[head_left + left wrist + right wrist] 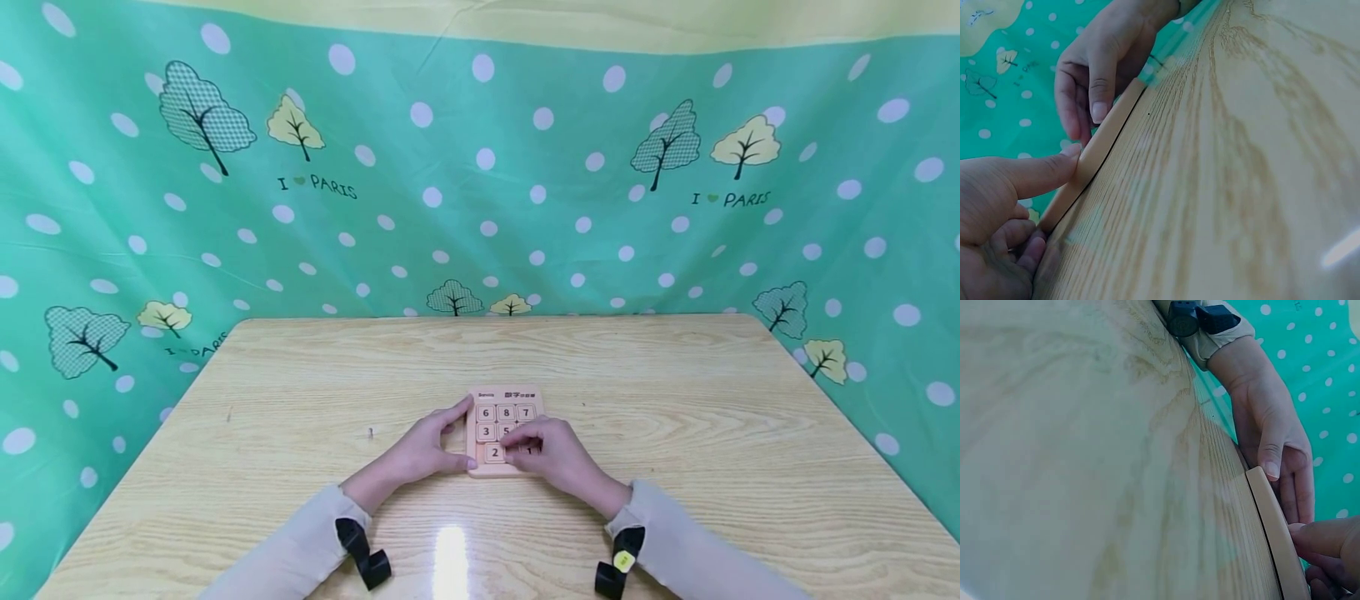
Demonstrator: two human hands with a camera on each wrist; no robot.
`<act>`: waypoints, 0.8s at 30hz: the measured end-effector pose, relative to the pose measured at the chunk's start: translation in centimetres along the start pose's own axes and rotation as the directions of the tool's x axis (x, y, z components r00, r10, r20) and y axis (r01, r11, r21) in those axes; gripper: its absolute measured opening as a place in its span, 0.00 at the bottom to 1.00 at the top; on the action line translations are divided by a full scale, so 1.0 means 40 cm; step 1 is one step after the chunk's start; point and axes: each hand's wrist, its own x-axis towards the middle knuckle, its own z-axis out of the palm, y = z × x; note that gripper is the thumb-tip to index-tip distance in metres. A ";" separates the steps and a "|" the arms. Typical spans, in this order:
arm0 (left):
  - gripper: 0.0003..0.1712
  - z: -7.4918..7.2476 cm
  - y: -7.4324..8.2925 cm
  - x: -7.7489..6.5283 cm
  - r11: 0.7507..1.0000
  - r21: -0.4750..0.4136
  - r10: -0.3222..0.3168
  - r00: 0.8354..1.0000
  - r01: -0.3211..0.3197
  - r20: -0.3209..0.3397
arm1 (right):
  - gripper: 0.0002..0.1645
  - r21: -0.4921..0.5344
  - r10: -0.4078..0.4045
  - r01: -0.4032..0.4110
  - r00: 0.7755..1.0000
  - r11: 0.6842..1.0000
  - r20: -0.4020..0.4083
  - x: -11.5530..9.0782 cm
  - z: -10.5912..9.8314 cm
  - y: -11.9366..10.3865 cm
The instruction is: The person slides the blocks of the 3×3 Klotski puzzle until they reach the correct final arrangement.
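In the head view a pale wooden number slide puzzle (pixel 472 429) lies flat on the table, its square tiles printed with dark digits. My left hand (pixel 423 446) holds the puzzle by its left side, fingers at the upper corner and thumb at the lower one. My right hand (pixel 558 454) reaches over the puzzle's right part. Its thumb and forefinger pinch at the right edge of the 2 tile (pixel 493 453) in the bottom row. This tile sits off the columns above, with a gap at its left. The right hand partly covers the 5 and 1 tiles and hides the middle row's right end.
The wood-grain table (pixel 315 375) extends around the puzzle. Behind it hangs a green dotted cloth (pixel 525 250) with printed trees. Black camera mounts (pixel 365 554) sit on both wrists over light sleeves. A bright reflection shows on the near tabletop.
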 end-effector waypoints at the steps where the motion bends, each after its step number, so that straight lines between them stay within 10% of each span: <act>1: 0.55 0.000 0.000 0.000 1.000 0.000 0.001 1.000 -0.001 0.001 | 0.10 0.003 -0.004 0.004 1.000 1.000 0.002 0.001 0.001 -0.001; 24: 0.56 0.000 -0.006 0.001 1.000 0.017 -0.007 1.000 0.007 0.004 | 0.10 0.009 -0.003 0.003 1.000 1.000 0.031 0.010 0.017 -0.013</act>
